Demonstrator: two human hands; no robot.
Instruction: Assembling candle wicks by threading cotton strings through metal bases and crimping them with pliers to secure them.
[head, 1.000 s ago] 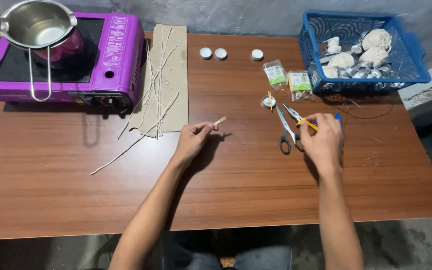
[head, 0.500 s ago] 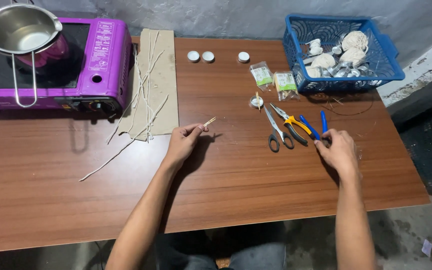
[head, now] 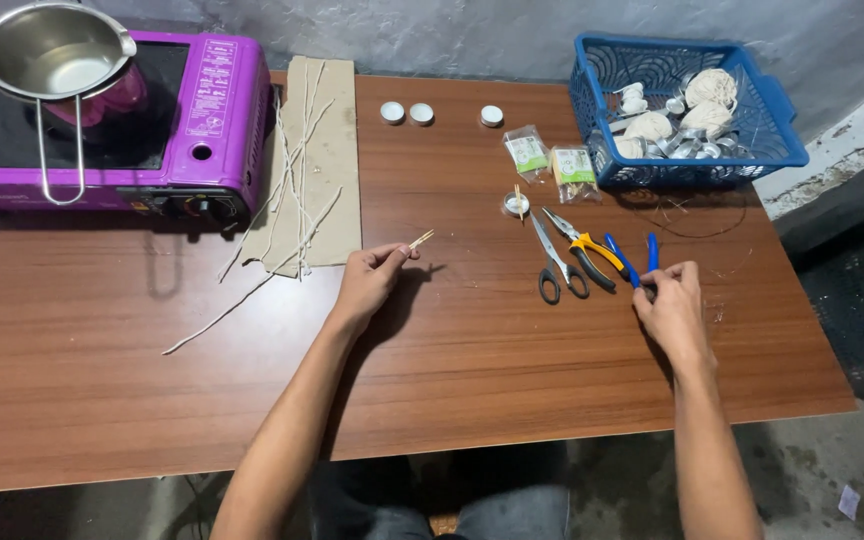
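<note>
My left hand (head: 367, 282) rests on the wooden table (head: 472, 380) and pinches a pair of short wooden sticks (head: 420, 239), whose tips point up and to the right. My right hand (head: 670, 312) lies to the right, its fingertips closed on the near ends of the blue-handled pliers (head: 640, 258), which lie flat on the table. Just left of them lie yellow-handled pliers (head: 592, 250) and grey scissors (head: 555, 262). A small round cup with a stick in it (head: 517, 205) stands behind the scissors.
A blue basket (head: 782, 130) holding string balls and metal cups stands at the back right. Two small packets (head: 550, 160) and three white caps (head: 421, 113) lie nearby. Cardboard with long wicks (head: 327, 180) lies beside a purple stove (head: 212, 110) bearing a steel pot (head: 52, 50).
My right hand has drawn back from over the yellow pliers to the blue handles' near ends. My left hand still holds the sticks in much the same place.
</note>
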